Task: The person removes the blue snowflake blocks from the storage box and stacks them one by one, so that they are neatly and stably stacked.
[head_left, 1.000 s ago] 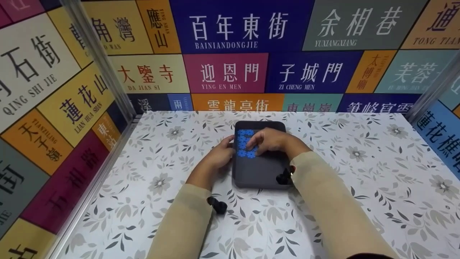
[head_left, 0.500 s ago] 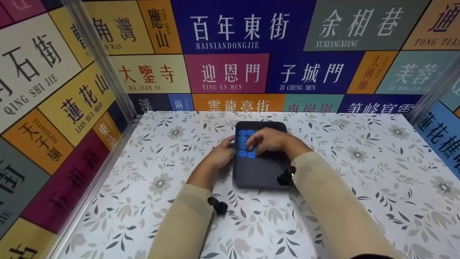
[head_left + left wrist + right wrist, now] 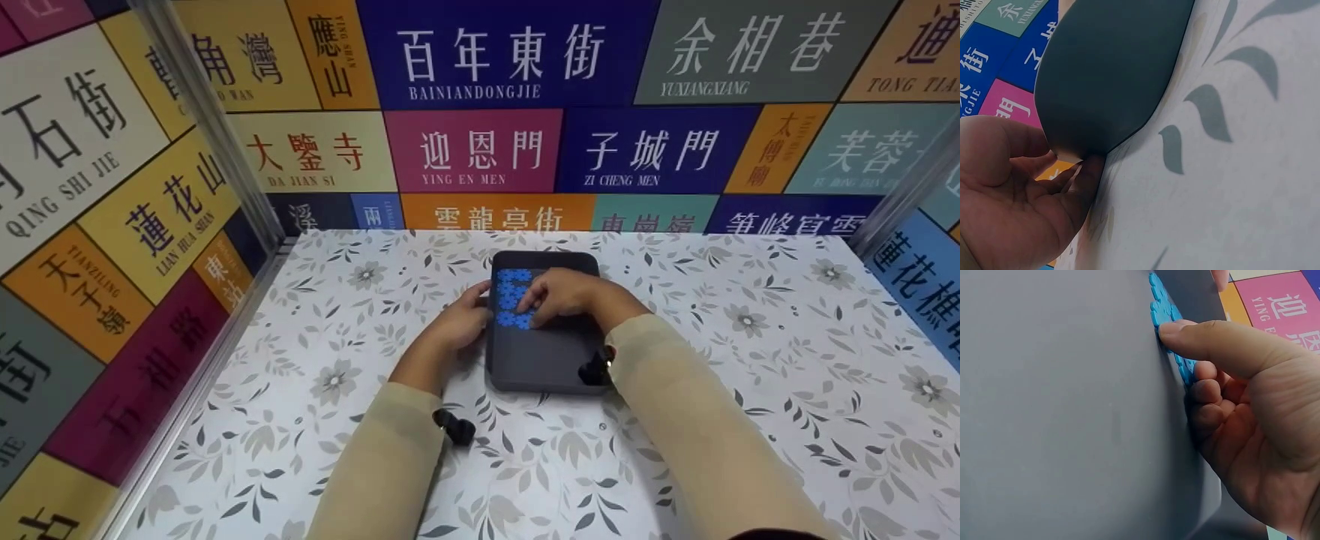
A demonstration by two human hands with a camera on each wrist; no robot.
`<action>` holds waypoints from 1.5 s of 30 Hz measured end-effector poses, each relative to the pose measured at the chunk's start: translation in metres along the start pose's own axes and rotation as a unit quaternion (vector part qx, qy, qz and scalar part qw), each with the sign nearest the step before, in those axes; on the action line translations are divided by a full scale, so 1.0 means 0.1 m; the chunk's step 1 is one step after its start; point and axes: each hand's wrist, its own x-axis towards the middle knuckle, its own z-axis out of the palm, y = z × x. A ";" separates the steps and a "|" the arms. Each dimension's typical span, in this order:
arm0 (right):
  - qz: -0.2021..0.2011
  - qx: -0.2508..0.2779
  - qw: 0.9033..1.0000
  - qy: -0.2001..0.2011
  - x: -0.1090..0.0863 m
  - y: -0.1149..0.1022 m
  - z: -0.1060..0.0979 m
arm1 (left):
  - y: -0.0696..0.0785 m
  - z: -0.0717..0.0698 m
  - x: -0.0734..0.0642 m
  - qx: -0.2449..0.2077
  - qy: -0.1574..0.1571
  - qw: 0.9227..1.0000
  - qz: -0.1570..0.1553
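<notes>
A shallow dark grey tray (image 3: 536, 360) lies on the table in the head view. Joined rows of blue flower-shaped pieces (image 3: 511, 289) cover its upper left part. My left hand (image 3: 465, 322) holds the tray's left edge; in the left wrist view its thumb and fingers (image 3: 1086, 180) meet at the tray's outer wall (image 3: 1112, 73). Over the blue pieces, my right hand (image 3: 566, 292) has its fingers curled. In the right wrist view the thumb tip touches a blue flower piece (image 3: 1162, 312) from one side, with the other fingers bent behind it, pinching it.
The table (image 3: 337, 450) wears a white cover with grey leaves and flowers. Panels of coloured street-name signs (image 3: 480, 150) stand along the back and both sides. Clear upright posts (image 3: 202, 112) mark the corners. A small black device (image 3: 455, 427) is strapped at each wrist.
My right hand's fingers have shifted slightly right and down over the blue pieces, so more of the upper flowers show. The left hand and the tray stay put.
</notes>
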 end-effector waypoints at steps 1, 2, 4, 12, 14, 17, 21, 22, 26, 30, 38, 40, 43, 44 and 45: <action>0.000 0.002 1.000 0.001 0.00 0.00 0.00 | 0.00 0.00 0.00 0.002 -0.001 1.000 -0.001; -0.001 0.003 1.000 0.002 0.00 0.00 0.00 | 0.00 0.00 0.00 0.004 0.000 1.000 -0.004; -0.001 0.007 1.000 0.005 0.00 0.00 -0.01 | 0.01 0.00 0.01 0.007 0.002 1.000 -0.008; -0.016 0.014 1.000 0.008 -0.05 -0.07 -0.04 | 0.01 0.00 0.01 0.010 0.013 1.000 -0.012; -0.019 0.016 1.000 0.010 -0.05 -0.08 -0.05 | 0.01 0.00 0.01 0.010 0.015 1.000 -0.012; -0.018 0.039 0.999 0.018 -0.08 -0.10 -0.07 | 0.01 0.00 0.01 0.013 0.015 1.000 -0.014; -0.007 0.095 0.994 0.046 -0.16 -0.16 -0.11 | 0.01 0.00 0.00 0.012 0.012 1.000 -0.014; -0.005 0.109 0.992 0.057 -0.19 -0.17 -0.12 | 0.00 0.00 0.00 0.012 0.012 1.000 -0.014; 0.006 0.179 0.977 0.113 -0.34 -0.23 -0.16 | 0.00 0.01 -0.01 0.008 0.008 1.000 -0.001; 0.016 0.244 0.955 0.169 -0.55 -0.24 -0.19 | 0.00 0.02 -0.01 -0.008 0.010 1.000 0.006; 0.031 0.310 0.920 0.239 -1.02 0.02 -0.22 | 0.00 0.02 -0.02 -0.019 0.016 1.000 -0.003; 0.033 0.332 0.909 0.251 -1.11 0.11 -0.20 | -0.01 0.02 -0.02 -0.025 0.014 1.000 -0.004; 0.044 0.353 0.896 0.266 -1.20 0.25 -0.16 | 0.00 0.01 -0.01 -0.020 0.013 1.000 -0.003; 0.048 0.359 0.892 0.271 -1.22 0.31 -0.14 | 0.00 0.01 -0.01 -0.022 0.013 1.000 -0.003; 0.053 0.363 0.888 0.276 -1.24 0.36 -0.13 | 0.00 0.01 -0.01 -0.021 0.013 1.000 -0.001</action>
